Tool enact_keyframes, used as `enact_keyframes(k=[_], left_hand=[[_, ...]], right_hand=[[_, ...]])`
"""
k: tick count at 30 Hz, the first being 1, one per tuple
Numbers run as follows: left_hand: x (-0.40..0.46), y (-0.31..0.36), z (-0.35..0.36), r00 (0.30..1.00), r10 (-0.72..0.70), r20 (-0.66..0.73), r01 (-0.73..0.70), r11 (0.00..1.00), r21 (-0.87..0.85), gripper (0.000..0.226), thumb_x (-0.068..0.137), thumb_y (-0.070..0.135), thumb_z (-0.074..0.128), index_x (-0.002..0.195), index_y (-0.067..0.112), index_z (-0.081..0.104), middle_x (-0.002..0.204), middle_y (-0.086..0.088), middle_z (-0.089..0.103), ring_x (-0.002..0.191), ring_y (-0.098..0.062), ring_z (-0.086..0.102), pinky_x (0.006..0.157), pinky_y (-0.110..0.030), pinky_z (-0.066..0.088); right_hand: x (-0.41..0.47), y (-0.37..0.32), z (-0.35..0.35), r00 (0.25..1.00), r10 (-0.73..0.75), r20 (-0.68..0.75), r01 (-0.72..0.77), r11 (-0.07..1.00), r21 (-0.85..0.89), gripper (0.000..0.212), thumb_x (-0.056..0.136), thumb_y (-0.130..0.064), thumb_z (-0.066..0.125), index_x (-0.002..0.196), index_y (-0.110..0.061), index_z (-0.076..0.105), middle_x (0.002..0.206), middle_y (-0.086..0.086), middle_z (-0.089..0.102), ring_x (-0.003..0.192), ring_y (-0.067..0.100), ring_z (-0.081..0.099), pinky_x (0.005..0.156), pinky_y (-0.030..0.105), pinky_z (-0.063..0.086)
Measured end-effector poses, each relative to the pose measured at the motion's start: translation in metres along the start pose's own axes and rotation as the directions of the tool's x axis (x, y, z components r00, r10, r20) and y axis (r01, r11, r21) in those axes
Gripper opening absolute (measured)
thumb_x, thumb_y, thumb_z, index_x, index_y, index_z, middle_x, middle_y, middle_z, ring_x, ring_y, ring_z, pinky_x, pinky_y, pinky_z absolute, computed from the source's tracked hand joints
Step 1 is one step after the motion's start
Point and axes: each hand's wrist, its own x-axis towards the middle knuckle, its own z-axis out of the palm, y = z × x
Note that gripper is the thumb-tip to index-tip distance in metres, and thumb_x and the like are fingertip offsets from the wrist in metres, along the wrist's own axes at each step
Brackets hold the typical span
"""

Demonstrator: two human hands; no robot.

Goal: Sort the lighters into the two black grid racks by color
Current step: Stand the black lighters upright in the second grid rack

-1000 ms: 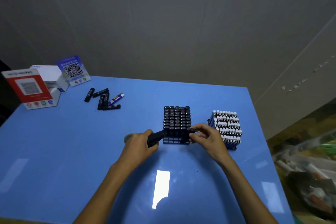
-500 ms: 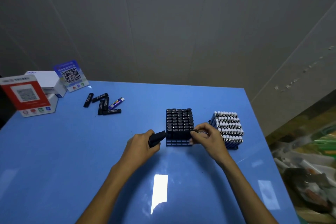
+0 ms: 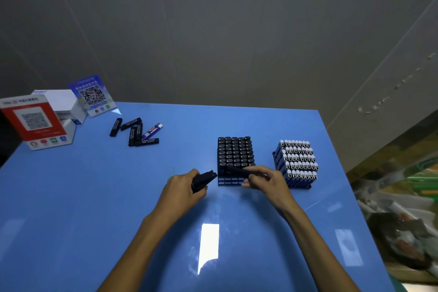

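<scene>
Black lighter (image 3: 238,171) lay gripped in the right hand (image 3: 265,180), held slanted over the near, unfilled row of the left rack (image 3: 231,181). Left hand (image 3: 182,187) closed round more black lighters (image 3: 203,179) just beside that rack. Left rack nearly full of black ones; right rack (image 3: 299,187) packed with blue, white-capped lighters (image 3: 297,161) (gaps, if any, could not be told). Left to do, probably: five loose black lighters (image 3: 136,131) and one blue lighter (image 3: 152,129) far off on the blue surface (image 3: 94,197).

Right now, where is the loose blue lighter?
Head view, far left of the table: the blue lighter lies among loose black lighters, right of the QR sign.
</scene>
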Motion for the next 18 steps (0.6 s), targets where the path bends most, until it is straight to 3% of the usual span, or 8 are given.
enact_keyframes(k=[4,7,9,13,18], left_hand=[[-0.0012,0.0009,0.0008,1.000,0.010,0.000,-0.010,1.000,0.000,0.018,0.083,0.032,0.069,0.091,0.019,0.059,0.065,-0.002,0.060,0.061,-0.017,0.057,0.056,-0.028,0.047],[-0.0006,0.0003,0.0010,1.000,0.015,-0.002,-0.015,1.000,-0.011,0.017,0.083,0.031,0.069,0.090,0.019,0.060,0.064,-0.001,0.059,0.059,-0.016,0.057,0.054,-0.026,0.045],[-0.0002,0.0006,0.0015,1.000,0.020,-0.002,-0.020,1.000,-0.015,0.018,0.083,0.032,0.070,0.090,0.019,0.060,0.063,-0.001,0.059,0.060,-0.016,0.057,0.055,-0.027,0.046],[0.0010,0.0010,0.0021,1.000,0.024,-0.008,-0.024,1.000,-0.008,0.018,0.082,0.032,0.070,0.090,0.018,0.060,0.064,0.000,0.060,0.061,-0.017,0.057,0.056,-0.026,0.045],[0.0024,0.0023,0.0027,1.000,0.021,-0.002,-0.021,1.000,-0.008,0.018,0.083,0.033,0.070,0.090,0.020,0.060,0.063,0.003,0.056,0.061,-0.015,0.055,0.052,-0.019,0.039]], right_hand=[[0.0008,0.0012,-0.0014,1.000,-0.022,0.006,0.022,0.999,-0.037,0.019,0.084,0.009,0.064,0.100,0.000,0.069,0.096,0.017,0.071,0.086,0.025,0.072,0.083,0.026,0.057],[0.0014,0.0027,-0.0031,0.999,-0.031,-0.013,0.029,0.994,-0.110,0.015,0.079,-0.005,0.076,0.094,-0.006,0.073,0.084,0.011,0.074,0.079,0.020,0.071,0.081,0.028,0.056],[0.0020,0.0039,-0.0045,0.999,-0.047,-0.021,0.042,0.983,-0.181,0.013,0.078,-0.013,0.079,0.090,-0.011,0.074,0.082,0.004,0.074,0.078,0.015,0.069,0.077,0.022,0.053],[0.0014,0.0042,-0.0050,0.999,-0.044,0.022,0.047,0.979,-0.199,0.010,0.085,-0.011,0.071,0.095,-0.011,0.069,0.082,-0.001,0.071,0.076,0.004,0.064,0.072,0.014,0.047],[0.0010,0.0085,-0.0039,0.995,-0.044,0.092,0.067,0.962,-0.266,0.019,0.095,-0.012,0.059,0.109,-0.020,0.068,0.083,-0.007,0.065,0.076,0.000,0.058,0.076,0.015,0.046]])
